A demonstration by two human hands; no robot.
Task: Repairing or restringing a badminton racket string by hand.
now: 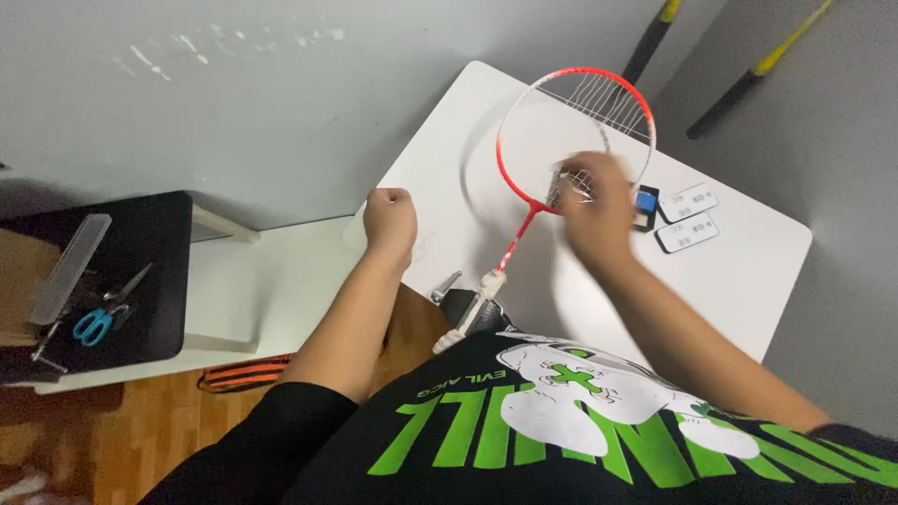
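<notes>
Red-framed badminton racket (524, 192) lying on white rectangular bench (748, 271), head away from the body, only partly strung with strings across the top of the oval and a small patch low down, pale handle (472, 313) reaching back to the near edge beside a dark clamp-like fitting (463, 304). Right hand (599, 210) over the lower right of the racket head, blurred, fingers curled onto the strings there; whether pinching a string cannot be told. Left hand (390, 217) closed into a fist, resting on the bench left of the racket, well apart from the frame; nothing visible in it. Just right of the right hand: small black-and-blue object (645, 204) and two flat white cards with black edges (687, 217). Far left: black tray (140, 271) holding blue-handled scissors (98, 323), grey metal tool (133, 281) and long clear plastic strip (70, 266). Black-and-yellow poles (748, 79) against the grey wall.
</notes>
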